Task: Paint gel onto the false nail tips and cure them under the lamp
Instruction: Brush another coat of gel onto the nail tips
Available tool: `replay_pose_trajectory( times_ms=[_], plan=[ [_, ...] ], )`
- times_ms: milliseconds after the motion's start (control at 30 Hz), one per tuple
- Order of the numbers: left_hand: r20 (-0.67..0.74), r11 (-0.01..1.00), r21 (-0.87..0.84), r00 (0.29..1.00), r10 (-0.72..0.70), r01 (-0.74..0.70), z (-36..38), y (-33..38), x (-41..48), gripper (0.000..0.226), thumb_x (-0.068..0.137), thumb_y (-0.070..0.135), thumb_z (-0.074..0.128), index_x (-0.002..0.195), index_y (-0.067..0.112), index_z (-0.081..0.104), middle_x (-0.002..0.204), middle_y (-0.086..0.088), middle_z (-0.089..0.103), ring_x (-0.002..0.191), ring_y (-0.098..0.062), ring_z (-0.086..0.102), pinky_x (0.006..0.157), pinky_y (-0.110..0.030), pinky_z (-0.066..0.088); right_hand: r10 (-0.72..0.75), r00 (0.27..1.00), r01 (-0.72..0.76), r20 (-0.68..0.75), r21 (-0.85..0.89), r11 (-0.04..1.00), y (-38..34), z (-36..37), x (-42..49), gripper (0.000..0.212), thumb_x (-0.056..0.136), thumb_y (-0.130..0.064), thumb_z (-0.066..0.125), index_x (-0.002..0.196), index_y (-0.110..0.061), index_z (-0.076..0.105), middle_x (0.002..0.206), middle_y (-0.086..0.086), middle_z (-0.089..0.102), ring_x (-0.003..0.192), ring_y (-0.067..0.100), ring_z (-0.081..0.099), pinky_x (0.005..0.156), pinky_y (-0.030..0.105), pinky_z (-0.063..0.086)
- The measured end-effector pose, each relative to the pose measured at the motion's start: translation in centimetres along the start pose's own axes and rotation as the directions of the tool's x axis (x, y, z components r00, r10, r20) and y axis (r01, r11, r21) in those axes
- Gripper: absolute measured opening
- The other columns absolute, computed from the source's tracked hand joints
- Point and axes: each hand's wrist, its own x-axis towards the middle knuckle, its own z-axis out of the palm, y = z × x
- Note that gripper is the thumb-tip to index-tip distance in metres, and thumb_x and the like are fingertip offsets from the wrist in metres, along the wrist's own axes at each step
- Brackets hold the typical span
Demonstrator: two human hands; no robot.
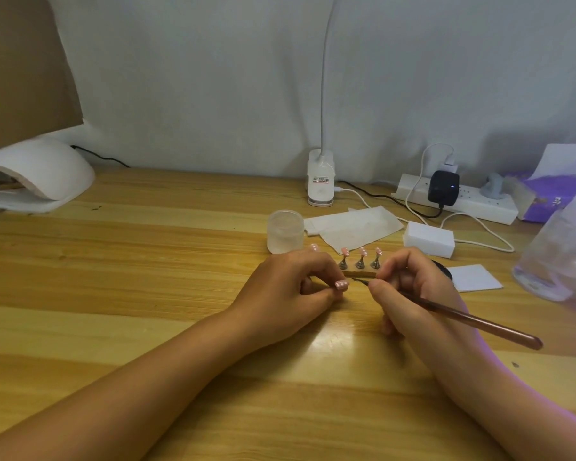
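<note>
Nail tips (363, 251) stand behind hands (290, 291) gripping brush (463, 314) and, seemingly, another tip (341, 285)

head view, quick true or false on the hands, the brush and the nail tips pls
1. The left hand holds a pink nail tip. True.
2. The right hand holds scissors. False: it holds a brush, its tip pointing at the held nail tip.
3. The curing lamp sits at the far left of the table. True.
4. The frosted jar lies on its side. False: it stands upright behind the left hand.
5. No tips are on stands. False: several pink tips on stands are lined up behind the hands.
</note>
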Motion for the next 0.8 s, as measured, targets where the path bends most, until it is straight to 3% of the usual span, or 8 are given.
replay_pose_trajectory(
  times_ms=[133,300,433,633,800],
  plan=[
    [0.001,1.000,0.014,1.000,-0.003,0.003,-0.05,-0.03,0.04,0.006,0.086,0.021,0.074,0.090,0.025,0.073,0.082,0.016,0.066,0.058,-0.004,0.049,0.058,-0.019,0.038,0.009,0.998,-0.017,0.061,0.126,0.992,-0.22,-0.10,-0.24,0.013,0.090,-0.009,0.063,0.087,-0.019,0.054,0.054,-0.001,0.057,0.048,0.007,0.051,0.046,0.016,0.040],
    [0.005,0.999,0.039,1.000,0.008,-0.008,-0.11,0.00,0.06,0.010,0.085,0.017,0.074,0.093,0.023,0.074,0.083,0.017,0.066,0.058,-0.004,0.050,0.058,-0.017,0.036,-0.017,0.991,0.004,0.133,0.095,0.996,-0.66,0.18,-0.36,0.008,0.091,-0.011,0.062,0.089,-0.013,0.054,0.056,0.003,0.065,0.048,0.004,0.058,0.048,0.009,0.041],
    [0.001,0.999,0.042,1.000,-0.003,0.003,-0.09,-0.09,0.04,0.010,0.085,0.018,0.074,0.092,0.024,0.074,0.085,0.016,0.068,0.059,-0.005,0.050,0.059,-0.018,0.037,0.014,0.995,-0.016,0.103,0.022,1.000,-0.46,0.12,-0.25,0.009,0.092,-0.011,0.061,0.090,-0.016,0.053,0.056,0.002,0.065,0.048,0.005,0.058,0.047,0.012,0.042],
    [0.000,1.000,0.028,1.000,-0.011,0.011,-0.03,-0.16,0.06,0.007,0.087,0.024,0.074,0.088,0.030,0.073,0.072,0.026,0.060,0.057,-0.003,0.048,0.057,-0.015,0.035,0.019,1.000,-0.019,0.021,0.006,1.000,0.07,0.05,-0.14,0.009,0.089,-0.014,0.060,0.089,-0.020,0.054,0.055,0.004,0.059,0.049,0.010,0.053,0.055,0.026,0.041],
    [-0.052,1.000,-0.004,0.999,-0.012,0.012,-0.03,0.04,0.02,0.005,0.087,0.026,0.074,0.090,0.029,0.074,0.064,0.027,0.057,0.054,-0.003,0.045,0.055,-0.016,0.033,0.020,0.995,-0.011,-0.103,0.083,0.997,-0.30,0.00,-0.16,0.008,0.090,-0.030,0.061,0.088,-0.030,0.054,0.062,-0.005,0.061,0.048,0.008,0.053,0.045,0.024,0.046]
  ],
)
